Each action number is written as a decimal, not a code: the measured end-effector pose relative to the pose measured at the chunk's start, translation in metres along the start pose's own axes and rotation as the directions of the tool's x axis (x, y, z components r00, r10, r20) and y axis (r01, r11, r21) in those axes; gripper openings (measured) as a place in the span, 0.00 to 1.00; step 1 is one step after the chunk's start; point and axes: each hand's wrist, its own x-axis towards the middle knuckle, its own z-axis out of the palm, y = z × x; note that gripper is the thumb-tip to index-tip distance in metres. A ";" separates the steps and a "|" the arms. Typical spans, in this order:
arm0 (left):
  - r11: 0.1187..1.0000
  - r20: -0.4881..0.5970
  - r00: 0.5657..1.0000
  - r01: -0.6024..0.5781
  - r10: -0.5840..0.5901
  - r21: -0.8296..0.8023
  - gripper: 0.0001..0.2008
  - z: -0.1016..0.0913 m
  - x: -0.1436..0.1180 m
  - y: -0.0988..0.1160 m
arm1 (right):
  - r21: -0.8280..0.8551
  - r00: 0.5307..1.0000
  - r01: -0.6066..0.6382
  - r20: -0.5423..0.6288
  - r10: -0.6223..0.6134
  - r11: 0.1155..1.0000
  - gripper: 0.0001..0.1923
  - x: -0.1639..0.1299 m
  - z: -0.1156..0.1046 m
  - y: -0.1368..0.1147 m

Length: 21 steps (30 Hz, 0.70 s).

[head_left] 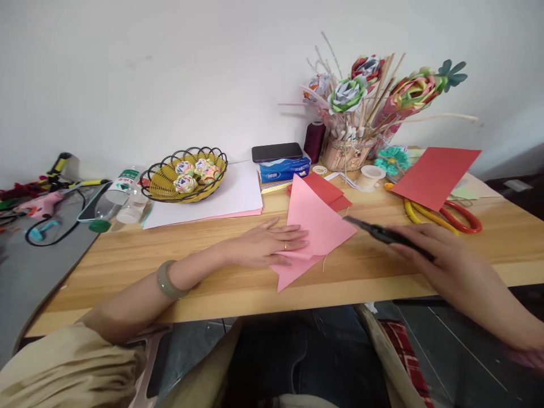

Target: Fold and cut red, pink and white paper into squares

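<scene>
A folded pink paper sheet [314,224] lies on the wooden table [212,272], its upper part raised into a triangle. My left hand [266,243] lies flat on the paper's lower left part, fingers together, a ring on one finger and a green bangle on the wrist. My right hand [442,258] grips a black tool [378,231], likely scissors, whose dark tip points left and nearly touches the paper's right corner.
Red paper pieces [329,190] lie behind the pink sheet. A larger red sheet [433,173] and red-and-yellow scissors [450,218] sit at right. At the back are a basket of paper flowers [348,153], a phone [276,151] on a tissue pack, a yellow wire basket [168,187], and white sheets [238,195].
</scene>
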 end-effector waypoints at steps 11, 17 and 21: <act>0.960 -0.451 0.863 0.125 -0.230 -0.250 0.32 -0.006 -0.004 0.004 | -0.148 0.977 -0.194 -0.117 0.177 0.970 0.20 0.034 0.026 0.027; 0.992 -0.552 0.828 0.129 -0.099 0.015 0.32 -0.012 0.010 0.014 | 0.133 0.975 -0.146 -0.150 0.165 0.980 0.28 0.036 0.011 -0.034; 0.907 -0.452 0.881 0.069 0.140 0.415 0.29 -0.009 0.029 0.029 | 0.386 0.992 -0.081 -0.055 0.110 0.919 0.22 0.034 0.004 -0.071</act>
